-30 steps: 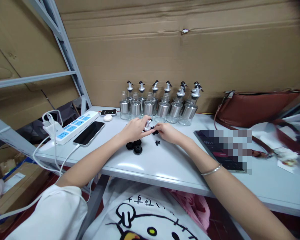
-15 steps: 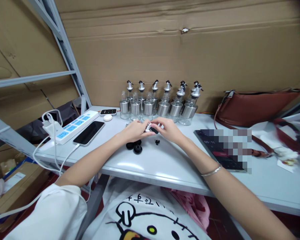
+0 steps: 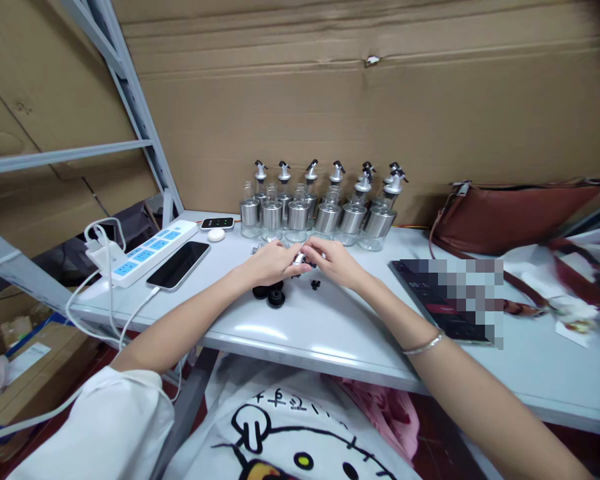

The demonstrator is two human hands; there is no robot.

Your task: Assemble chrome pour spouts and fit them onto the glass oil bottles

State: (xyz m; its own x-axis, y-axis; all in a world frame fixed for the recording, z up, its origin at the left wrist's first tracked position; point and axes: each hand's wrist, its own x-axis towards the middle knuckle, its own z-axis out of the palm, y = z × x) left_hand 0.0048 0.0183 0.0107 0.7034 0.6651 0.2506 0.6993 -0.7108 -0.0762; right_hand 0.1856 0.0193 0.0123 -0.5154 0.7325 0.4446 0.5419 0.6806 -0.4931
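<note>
My left hand (image 3: 273, 262) is closed around a small silver-and-black pourer top (image 3: 301, 258), partly hidden by the fingers. My right hand (image 3: 334, 261) meets it from the right, thumb and fingertips pinched on the same piece. Below the left hand lie round black stoppers (image 3: 276, 299), and a tiny black part (image 3: 315, 285) rests under the right hand. Some silver pieces (image 3: 256, 249) peek out behind my left hand. Just beyond the hands stand several glass bottles with steel bands (image 3: 298, 215); some have pourer tops (image 3: 335, 172), others bare necks.
To the left are a power strip (image 3: 153, 253), a phone (image 3: 179, 267) with a cable, a white round case (image 3: 216, 235) and a small display device (image 3: 217, 224). A tablet (image 3: 437, 300) and brown bag (image 3: 515, 217) lie right. Cardboard (image 3: 280, 87) walls the back.
Both hands stay together over the table. The fingers have shifted slightly around the pourer top, and its black part is now more covered.
</note>
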